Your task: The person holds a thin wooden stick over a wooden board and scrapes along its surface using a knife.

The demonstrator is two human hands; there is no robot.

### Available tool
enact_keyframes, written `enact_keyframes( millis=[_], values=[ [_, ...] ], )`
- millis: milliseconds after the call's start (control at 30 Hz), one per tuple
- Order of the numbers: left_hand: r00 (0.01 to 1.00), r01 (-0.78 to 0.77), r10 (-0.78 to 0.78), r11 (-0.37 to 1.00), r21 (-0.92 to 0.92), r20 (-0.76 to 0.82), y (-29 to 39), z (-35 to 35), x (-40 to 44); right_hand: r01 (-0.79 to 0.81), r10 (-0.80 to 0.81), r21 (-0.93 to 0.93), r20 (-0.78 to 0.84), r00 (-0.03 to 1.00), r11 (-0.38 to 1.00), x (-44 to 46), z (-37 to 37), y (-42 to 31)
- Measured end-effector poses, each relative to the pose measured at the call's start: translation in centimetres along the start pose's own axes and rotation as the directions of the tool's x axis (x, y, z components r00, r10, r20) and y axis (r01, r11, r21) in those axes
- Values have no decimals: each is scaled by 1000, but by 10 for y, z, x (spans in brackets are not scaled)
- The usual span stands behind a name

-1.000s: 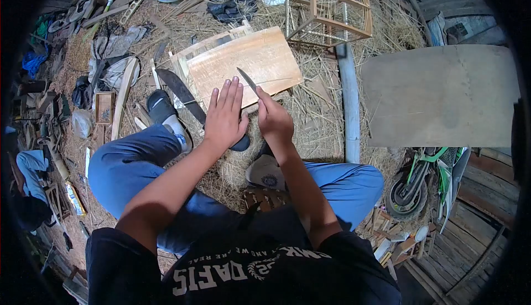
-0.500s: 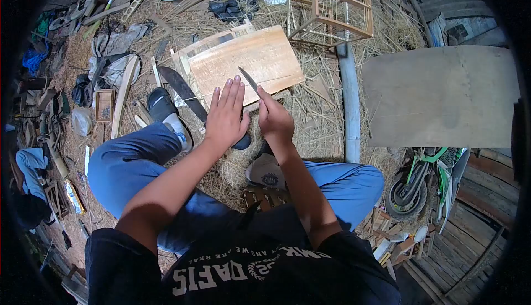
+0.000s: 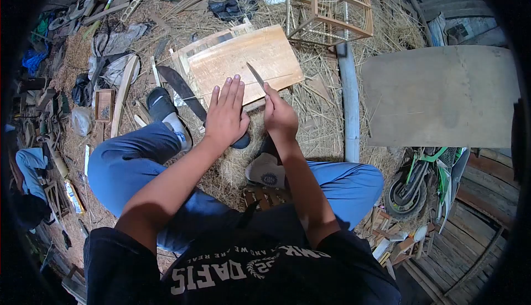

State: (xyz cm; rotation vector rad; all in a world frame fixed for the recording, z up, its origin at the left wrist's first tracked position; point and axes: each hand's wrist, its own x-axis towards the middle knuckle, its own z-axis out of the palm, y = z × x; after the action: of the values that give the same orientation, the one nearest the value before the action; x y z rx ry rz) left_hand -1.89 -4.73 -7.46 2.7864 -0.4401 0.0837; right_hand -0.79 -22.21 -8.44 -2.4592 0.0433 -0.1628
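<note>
A pale wooden board (image 3: 249, 50) lies on the straw in front of me. My left hand (image 3: 225, 114) rests flat at its near edge, fingers stretched out over a thin strip (image 3: 265, 81) that runs across the board. In my right hand (image 3: 279, 114) is a knife (image 3: 255, 74), its blade pointing up and left over the board. Left of the board lies a large dark blade (image 3: 181, 90), partly behind my left hand.
A wooden cage frame (image 3: 330, 14) stands beyond the board. At the right are a bluish pole (image 3: 349, 103), a large grey panel (image 3: 440, 97) and a green toy-like motorbike (image 3: 412, 186). A small wooden box (image 3: 104, 106) lies left; another person's leg (image 3: 32, 167) shows at far left.
My right hand has moved slightly right with the knife, and the blade tip has shifted right and a little farther up the board. My left hand has stayed nearly still.
</note>
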Motion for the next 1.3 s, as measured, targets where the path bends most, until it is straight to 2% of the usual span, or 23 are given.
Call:
enact_keyframes(
  millis=[133, 233, 333, 400, 467, 533, 600, 667, 700, 733, 800, 833, 867, 933, 1067, 1100, 1200, 1233, 1300],
  values=[
    [1000, 6, -6, 1000, -6, 12, 3, 0, 1, 6, -5, -43, 29, 1000, 999, -1, 0, 0],
    [1000, 9, -9, 1000, 0, 17, 3, 0, 0, -2, 3, 43, -21, 1000, 999, -2, 0, 2],
    [999, 9, -11, 999, 39, 37, 3, 2, 2, 61, -62, -61, -25, 998, 996, -5, -1, 2],
    [998, 6, -10, 997, 80, 60, 2, 2, 1, 22, -21, 19, -46, 999, 1000, -2, -5, 6],
    [999, 12, -15, 998, 64, 51, 3, 2, 1, 34, -33, 19, -61, 998, 999, -3, 2, 6],
    [999, 11, -14, 998, 65, 53, 3, 3, 1, 46, -43, -109, 29, 999, 993, -11, 1, -4],
    [998, -1, -3, 997, 75, 58, 2, 1, 2, 20, -16, -109, 37, 999, 994, -9, -5, -2],
    [999, 2, -5, 998, 69, 46, 4, 0, 2, -25, 23, -130, -13, 1000, 991, -1, -10, 6],
    [999, 3, -6, 998, 68, 47, 2, 0, 1, 75, -80, -47, -112, 990, 996, -2, -6, 4],
    [998, 2, -6, 997, 75, 55, 1, 1, 0, 75, -80, -51, -110, 991, 996, -6, -6, 4],
    [998, -7, 2, 997, 83, 56, 1, 4, 3, 83, -85, -183, -1, 996, 980, -12, -7, 3],
    [998, -14, 9, 996, 93, 58, 1, 4, 2, 129, -152, -239, -80, 985, 962, -10, -5, 13],
    [998, -16, 11, 994, 104, 57, 0, 4, 1, 129, -151, -236, -81, 985, 963, -9, 1, 15],
    [998, -9, 2, 992, 123, 63, -2, 4, 0, 148, -169, -116, -198, 966, 982, -6, 6, 16],
    [998, -13, 5, 993, 115, 69, -1, 4, 0, 160, -199, -195, -200, 959, 968, -12, -2, 21],
    [998, -10, 2, 993, 117, 69, -1, 3, -1, 64, -90, -143, -183, 979, 988, -6, -7, 21],
    [998, -5, -2, 995, 103, 66, 1, 3, -1, 88, -112, -208, -104, 988, 974, -14, -8, 6],
    [997, -7, -1, 995, 103, 76, 0, 4, 0, 83, -89, -199, -21, 996, 976, -17, -8, 8],
    [996, -18, 8, 994, 107, 92, -1, 3, 0, 39, -51, -158, -72, 996, 987, -8, -15, 18]
  ],
)
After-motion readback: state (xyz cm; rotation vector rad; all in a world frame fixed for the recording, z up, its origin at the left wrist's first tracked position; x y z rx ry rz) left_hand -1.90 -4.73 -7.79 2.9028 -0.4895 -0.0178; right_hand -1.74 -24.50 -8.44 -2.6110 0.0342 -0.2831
